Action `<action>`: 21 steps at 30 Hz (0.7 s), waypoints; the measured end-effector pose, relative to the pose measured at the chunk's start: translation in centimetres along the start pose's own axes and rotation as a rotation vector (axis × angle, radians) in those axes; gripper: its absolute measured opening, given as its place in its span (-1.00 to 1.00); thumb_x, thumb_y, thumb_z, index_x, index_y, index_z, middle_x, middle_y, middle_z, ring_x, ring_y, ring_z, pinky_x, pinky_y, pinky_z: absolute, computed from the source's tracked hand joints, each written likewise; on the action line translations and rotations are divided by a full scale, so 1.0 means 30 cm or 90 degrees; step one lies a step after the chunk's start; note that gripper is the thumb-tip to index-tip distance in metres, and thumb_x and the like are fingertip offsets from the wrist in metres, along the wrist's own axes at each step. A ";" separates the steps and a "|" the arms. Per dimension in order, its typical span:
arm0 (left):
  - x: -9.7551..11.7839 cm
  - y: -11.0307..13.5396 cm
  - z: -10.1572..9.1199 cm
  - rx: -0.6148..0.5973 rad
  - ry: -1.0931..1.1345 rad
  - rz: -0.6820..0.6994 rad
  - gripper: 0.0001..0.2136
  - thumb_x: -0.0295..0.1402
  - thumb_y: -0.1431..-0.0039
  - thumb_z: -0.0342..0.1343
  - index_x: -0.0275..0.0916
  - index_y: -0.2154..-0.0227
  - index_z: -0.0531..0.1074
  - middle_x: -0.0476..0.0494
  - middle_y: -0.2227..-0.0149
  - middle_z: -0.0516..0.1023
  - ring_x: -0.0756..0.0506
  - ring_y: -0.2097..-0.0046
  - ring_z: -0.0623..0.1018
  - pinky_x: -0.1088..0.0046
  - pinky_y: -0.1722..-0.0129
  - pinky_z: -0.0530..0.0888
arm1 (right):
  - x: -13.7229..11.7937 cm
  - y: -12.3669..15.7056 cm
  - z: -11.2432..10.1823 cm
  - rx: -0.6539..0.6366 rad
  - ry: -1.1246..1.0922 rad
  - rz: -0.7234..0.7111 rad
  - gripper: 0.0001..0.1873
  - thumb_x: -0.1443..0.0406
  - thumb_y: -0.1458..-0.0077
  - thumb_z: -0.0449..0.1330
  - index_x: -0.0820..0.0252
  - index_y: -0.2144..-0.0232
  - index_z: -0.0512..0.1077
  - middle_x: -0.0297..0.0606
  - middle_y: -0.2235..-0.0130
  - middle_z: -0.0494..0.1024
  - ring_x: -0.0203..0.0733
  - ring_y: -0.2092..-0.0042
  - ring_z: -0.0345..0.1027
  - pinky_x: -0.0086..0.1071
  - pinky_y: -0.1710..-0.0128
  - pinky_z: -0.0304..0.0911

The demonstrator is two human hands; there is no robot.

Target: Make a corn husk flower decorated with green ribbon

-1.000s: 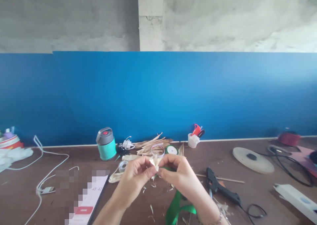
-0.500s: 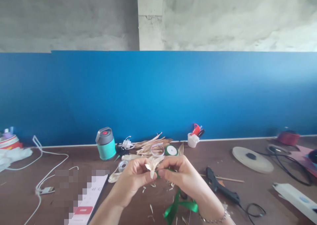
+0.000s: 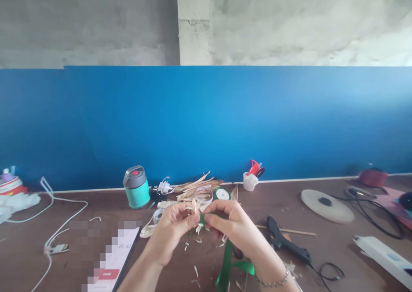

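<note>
Between the thumb and fingers of my left hand (image 3: 174,227) is a pale flower (image 3: 194,206) that looks made of dried husk. My right hand (image 3: 230,221) meets it from the right, pinching a green ribbon (image 3: 202,219) at the flower's base. The ribbon's loose length hangs below my right wrist onto the table. Both hands are closed, fingertips nearly touching. Part of the flower's base is hidden by the fingers. Pale husk scraps (image 3: 198,239) lie on the table beneath.
Behind the hands are dried husks (image 3: 196,189), a ribbon spool (image 3: 222,194) and a tape roll (image 3: 157,215). A teal jar (image 3: 137,194) and phone (image 3: 117,257) stand left. To the right are a glue gun (image 3: 291,247), its cord, a round lid (image 3: 328,207) and a cup (image 3: 250,181).
The flower has turned in my fingers: its petals pointed toward me before and now point up and away. The green ribbon at its base shows more, and its hanging length has shifted slightly.
</note>
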State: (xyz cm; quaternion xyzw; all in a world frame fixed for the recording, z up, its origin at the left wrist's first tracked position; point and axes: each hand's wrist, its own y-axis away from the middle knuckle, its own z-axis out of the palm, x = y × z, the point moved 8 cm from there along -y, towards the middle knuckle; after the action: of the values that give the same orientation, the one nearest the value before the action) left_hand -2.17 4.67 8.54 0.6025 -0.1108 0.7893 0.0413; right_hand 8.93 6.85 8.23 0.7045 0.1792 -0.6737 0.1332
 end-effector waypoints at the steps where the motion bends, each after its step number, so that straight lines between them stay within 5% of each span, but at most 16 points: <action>1: 0.000 0.000 -0.006 0.010 -0.005 0.006 -0.76 -0.20 0.07 0.28 -0.29 0.55 0.44 -0.03 0.56 0.45 -0.06 0.39 0.42 0.45 0.34 0.31 | -0.001 0.002 0.000 0.009 0.014 0.003 -0.87 0.26 0.05 0.21 0.24 0.47 0.44 -0.39 0.55 0.45 -0.46 0.65 0.16 -0.56 0.66 0.08; 6: -0.022 -0.003 -0.050 0.068 -0.049 0.020 -0.75 -0.18 0.04 0.26 -0.30 0.53 0.45 -0.01 0.55 0.42 -0.04 0.41 0.40 0.48 0.36 0.29 | -0.011 0.009 -0.005 0.066 0.081 -0.002 -0.86 0.27 0.02 0.17 0.25 0.50 0.43 -0.37 0.58 0.45 -0.51 0.70 0.04 -0.58 0.73 -0.06; 17: -0.017 -0.007 -0.137 0.207 0.029 0.051 -0.75 -0.22 0.14 0.32 -0.28 0.61 0.43 -0.02 0.46 0.47 0.02 0.40 0.37 0.56 0.36 0.30 | -0.059 0.030 -0.007 0.079 0.218 -0.051 -0.71 0.29 -0.08 0.06 0.25 0.63 0.36 -0.39 0.64 0.31 -0.40 0.60 0.13 -0.52 0.61 0.00; 21: -0.011 -0.013 -0.143 0.175 -0.004 0.047 -0.75 -0.22 0.11 0.31 -0.29 0.62 0.43 -0.03 0.45 0.44 0.02 0.39 0.35 0.56 0.36 0.29 | -0.078 0.041 -0.016 0.087 0.272 -0.065 -0.72 0.29 -0.08 0.06 0.24 0.62 0.38 -0.42 0.64 0.24 -0.41 0.60 0.05 -0.50 0.61 -0.05</action>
State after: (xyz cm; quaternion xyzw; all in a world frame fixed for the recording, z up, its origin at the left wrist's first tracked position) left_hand -6.05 6.04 7.19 0.6007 -0.0239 0.7960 -0.0710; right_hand 9.84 5.78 10.52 0.8287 0.1928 -0.5254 0.0101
